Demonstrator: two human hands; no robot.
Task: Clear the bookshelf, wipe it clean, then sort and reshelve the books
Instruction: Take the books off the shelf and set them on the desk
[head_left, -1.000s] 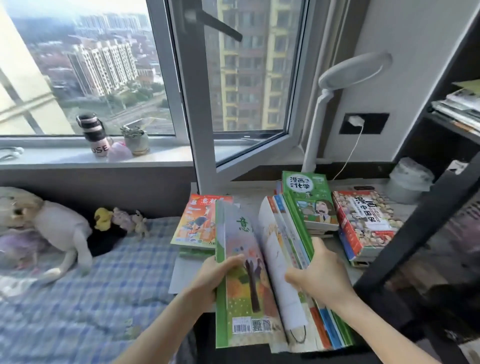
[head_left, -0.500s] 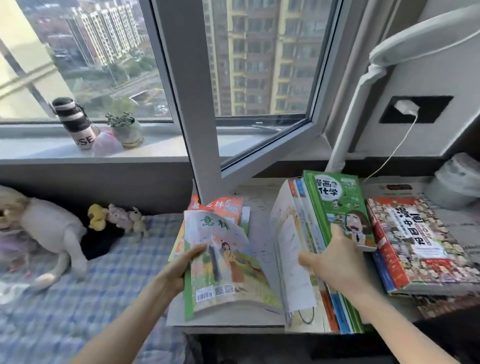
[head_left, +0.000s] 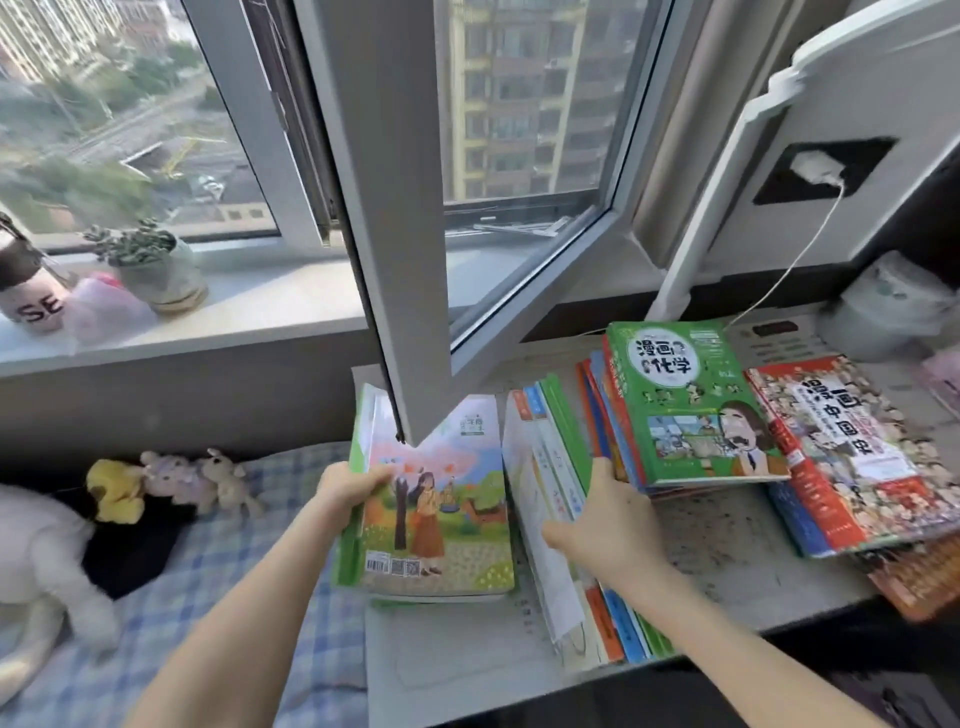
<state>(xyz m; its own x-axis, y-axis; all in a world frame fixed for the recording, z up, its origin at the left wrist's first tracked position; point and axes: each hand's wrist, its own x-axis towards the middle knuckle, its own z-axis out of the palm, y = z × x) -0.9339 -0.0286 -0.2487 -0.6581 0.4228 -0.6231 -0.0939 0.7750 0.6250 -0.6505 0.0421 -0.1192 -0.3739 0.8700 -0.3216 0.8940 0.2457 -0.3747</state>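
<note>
**Both hands on books at the window desk**

The left hand (head_left: 353, 488) grips the left edge of a picture book (head_left: 447, 499), fingers curled under the green spine and thumb on the cover, which shows a girl beside a tree. The book lies face up on a low pile at the left end of the desk (head_left: 727, 551), its far corner tucked under the open window sash (head_left: 400, 218).

Just to its right, the right hand (head_left: 610, 525) grasps a bundle of thin books (head_left: 550, 467) that stands on edge and leans, with the thumb on the green-edged side and the forefinger reaching across the pale page on the other side.

Touching that bundle on the right is a tilted pile topped by a green comic (head_left: 691, 410). Beside it, a red comic (head_left: 857, 457) lies on another pile near the right end of the desk.

A white lamp (head_left: 727, 171) rises behind the books, and a charger (head_left: 815, 169) is plugged into the wall socket, its cable running down to the desk. A pale lidded tub (head_left: 888, 306) sits at the back right.

On the windowsill are a potted plant (head_left: 150, 265) and a bottle (head_left: 26, 296). Left of the desk, small plush toys (head_left: 176, 478) lie on a bed (head_left: 182, 597) with a checked sheet.
</note>
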